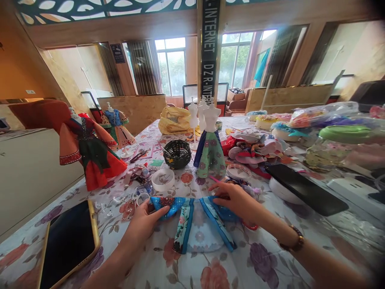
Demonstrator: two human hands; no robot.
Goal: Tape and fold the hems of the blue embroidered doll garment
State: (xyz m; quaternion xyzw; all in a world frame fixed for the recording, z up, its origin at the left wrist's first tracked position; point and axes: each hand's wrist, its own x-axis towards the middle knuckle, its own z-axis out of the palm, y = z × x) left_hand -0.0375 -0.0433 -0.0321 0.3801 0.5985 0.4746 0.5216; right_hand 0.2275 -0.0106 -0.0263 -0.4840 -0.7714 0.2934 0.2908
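A small blue doll jacket [172, 207] with flowered front bands is spread on the flowered tablecloth. Its two bands [184, 224] slant apart, and pale sheer cloth [204, 230] shows between them. My left hand [147, 220] pinches the left sleeve, thumb on top. My right hand [233, 196] has its fingertips closed on the right sleeve, partly hiding it. Just beyond my right fingers lies a thin pink strip [215, 179]. Behind the jacket stands a white mannequin [211, 120] wearing a green flowered skirt [212, 154].
Dressed dolls [93, 148] stand at the left. A dark woven basket [177, 154] and a white ring-shaped dish [163, 180] sit mid-table. Phones lie at the left [69, 241] and right [305, 188]. Fabric pieces [249, 148] and a green-lidded jar [343, 138] crowd the right.
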